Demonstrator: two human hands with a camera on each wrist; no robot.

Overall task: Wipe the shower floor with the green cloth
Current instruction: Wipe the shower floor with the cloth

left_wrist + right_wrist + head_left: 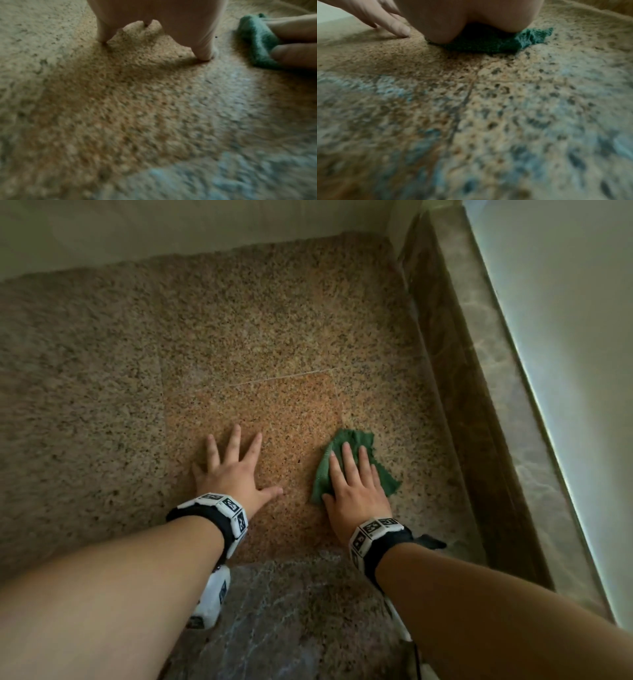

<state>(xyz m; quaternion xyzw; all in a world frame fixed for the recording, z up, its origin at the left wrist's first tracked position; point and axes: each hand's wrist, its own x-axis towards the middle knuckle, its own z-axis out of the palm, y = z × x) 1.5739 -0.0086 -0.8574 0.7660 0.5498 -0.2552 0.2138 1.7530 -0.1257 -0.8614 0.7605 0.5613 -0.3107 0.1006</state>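
Observation:
The green cloth point(346, 440) lies crumpled on the speckled granite shower floor point(239, 320), right of centre. My right hand point(352, 477) presses flat on it with straight fingers, and cloth shows around the fingertips and both sides. In the right wrist view the cloth point(530, 37) pokes out under the heel of my right hand point(471, 17). My left hand point(233, 467) rests spread and flat on the bare floor a little to the left, holding nothing. The left wrist view shows my left hand point(154, 20) on the floor point(137, 108) and the cloth point(255, 40) at its right.
A brown marble curb point(486, 412) runs along the right of the floor, with a pale glass panel point(582, 337) beyond it. A light wall point(171, 227) closes the far side. A darker marble threshold point(291, 611) lies under my forearms.

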